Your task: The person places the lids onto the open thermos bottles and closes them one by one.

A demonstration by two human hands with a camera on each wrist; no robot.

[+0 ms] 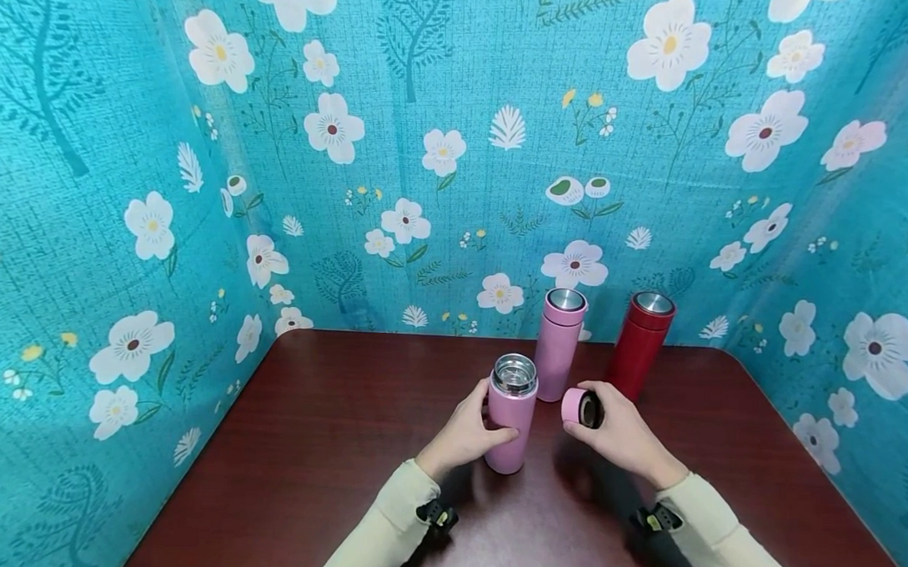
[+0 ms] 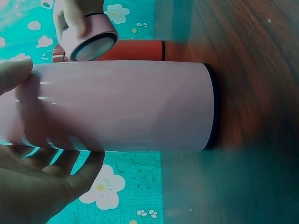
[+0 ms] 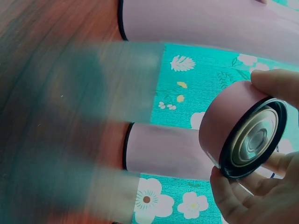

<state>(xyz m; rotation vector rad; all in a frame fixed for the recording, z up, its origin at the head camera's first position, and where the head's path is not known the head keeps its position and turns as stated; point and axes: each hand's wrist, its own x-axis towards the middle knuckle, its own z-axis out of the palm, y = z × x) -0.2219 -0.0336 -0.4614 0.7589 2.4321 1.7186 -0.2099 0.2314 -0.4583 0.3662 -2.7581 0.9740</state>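
A pink thermos bottle [image 1: 510,427] stands upright on the table with its steel mouth uncovered. My left hand [image 1: 470,431] grips its body from the left, thumb across the front; in the left wrist view the fingers [image 2: 86,175] curl round the pink wall. To the right of that bottle, my right hand [image 1: 619,428] holds a pink lid [image 1: 573,406] off the table, apart from the bottle. The right wrist view shows the lid [image 3: 233,116] pinched between thumb and fingers, its metal inner side and black rim turned outward.
Behind the lid stands a second pink thermos [image 1: 557,355] with its lid on. A red thermos [image 1: 640,344], also capped, is at its right near the table's back edge. The dark wooden table [image 1: 339,421] meets a blue flowered cloth [image 1: 437,226] at the back and sides.
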